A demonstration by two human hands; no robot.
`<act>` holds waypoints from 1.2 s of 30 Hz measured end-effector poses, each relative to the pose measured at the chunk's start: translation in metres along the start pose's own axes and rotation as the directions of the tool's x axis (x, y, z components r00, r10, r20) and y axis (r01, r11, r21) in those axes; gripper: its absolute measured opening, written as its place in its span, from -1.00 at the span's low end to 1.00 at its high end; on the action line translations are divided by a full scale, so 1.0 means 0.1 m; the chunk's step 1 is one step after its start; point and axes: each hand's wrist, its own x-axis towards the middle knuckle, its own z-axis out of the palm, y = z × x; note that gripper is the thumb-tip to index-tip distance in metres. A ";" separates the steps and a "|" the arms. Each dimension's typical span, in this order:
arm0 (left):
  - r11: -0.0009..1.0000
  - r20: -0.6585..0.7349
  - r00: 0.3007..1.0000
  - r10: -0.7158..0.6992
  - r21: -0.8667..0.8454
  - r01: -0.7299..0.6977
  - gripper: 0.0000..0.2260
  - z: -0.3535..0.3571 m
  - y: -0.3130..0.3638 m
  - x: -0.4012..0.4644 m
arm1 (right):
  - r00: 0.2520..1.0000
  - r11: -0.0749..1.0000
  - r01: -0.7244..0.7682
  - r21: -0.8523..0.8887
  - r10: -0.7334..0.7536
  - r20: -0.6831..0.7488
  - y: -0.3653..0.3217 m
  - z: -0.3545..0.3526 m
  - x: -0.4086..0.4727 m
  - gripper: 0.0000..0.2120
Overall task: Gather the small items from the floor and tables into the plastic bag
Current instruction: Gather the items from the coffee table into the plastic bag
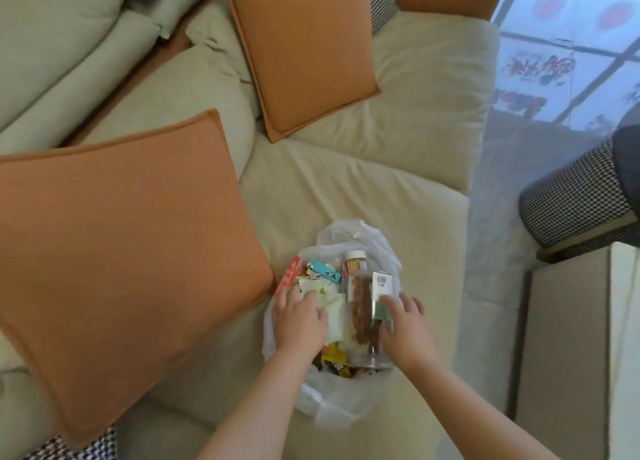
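A clear plastic bag (pixel 332 407) lies on the sofa seat, filled with small items. Inside I see a clear jar of brown snacks (pixel 363 317), a white-capped bottle of sticks (pixel 355 263), a blue lighter (pixel 323 270), a red packet (pixel 289 276), white wrappers (pixel 332 307) and a yellow wrapper (pixel 334 357). My left hand (pixel 299 321) rests on the bag's left side over the wrappers, fingers lightly curled. My right hand (pixel 407 328) lies on the bag's right side, fingertips touching the jar's green label.
The bag sits on a pale green sofa (pixel 398 182) with two orange cushions (pixel 121 244), (pixel 298 50). A checkered stool (pixel 578 196) and a pale cabinet (pixel 568 338) stand at right beside glossy floor (pixel 502 251).
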 end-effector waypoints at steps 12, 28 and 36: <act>0.984 -0.025 0.986 -0.162 -0.074 0.160 -0.34 0.00 0.12 0.41 | 0.991 0.940 -0.133 0.313 0.121 0.055 0.13 0.05 0.31 -0.39; 0.953 -0.162 0.957 -0.240 -0.229 0.200 -0.82 -0.21 0.00 0.36 | 0.977 0.965 -0.098 0.243 0.139 -0.159 -0.12 -0.19 0.26 -0.81; 0.918 -0.265 0.938 -0.225 -0.379 0.113 -0.95 -0.64 0.11 0.20 | 0.953 0.949 -0.046 0.311 0.134 -0.270 -0.20 -0.53 0.14 -0.84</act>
